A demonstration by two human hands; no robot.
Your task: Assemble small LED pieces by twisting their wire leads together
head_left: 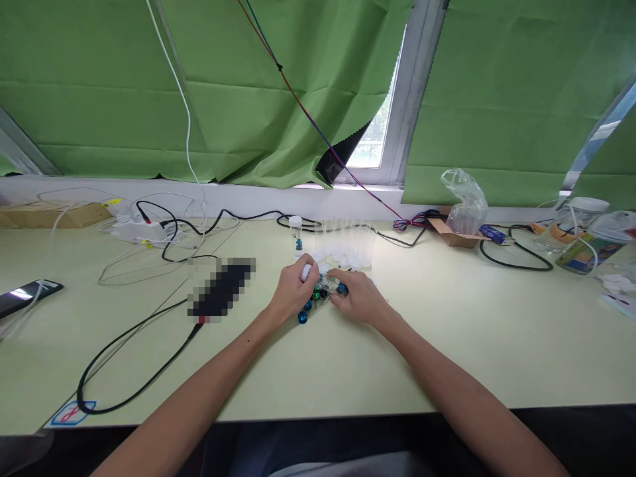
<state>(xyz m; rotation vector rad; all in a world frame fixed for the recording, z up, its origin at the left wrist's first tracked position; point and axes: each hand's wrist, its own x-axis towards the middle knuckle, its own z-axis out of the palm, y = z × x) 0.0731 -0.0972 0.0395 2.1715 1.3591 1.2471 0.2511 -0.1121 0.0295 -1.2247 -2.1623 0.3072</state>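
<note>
My left hand (294,286) is closed around a small clear vial, whose white cap (307,271) shows at the fingers; most of the vial is hidden. Curled over the pile from the other side, my right hand (360,296) has a shiny blue-headed piece (342,289) between thumb and index finger. Between the hands lies a heap of thin metal pins with green heads (317,293) and blue ones. Two blue-headed pieces (303,317) lie beside my left wrist. Behind the hands, clear tubes (345,238) stand in a row with white caps at their bases.
A capped vial (299,233) with a blue piece inside stands behind my left hand. A blurred dark device (221,291) with a black cable lies left. Farther left are a power strip (139,228) and phone (30,297). A cardboard box (460,235) and plastic jar (591,248) sit right.
</note>
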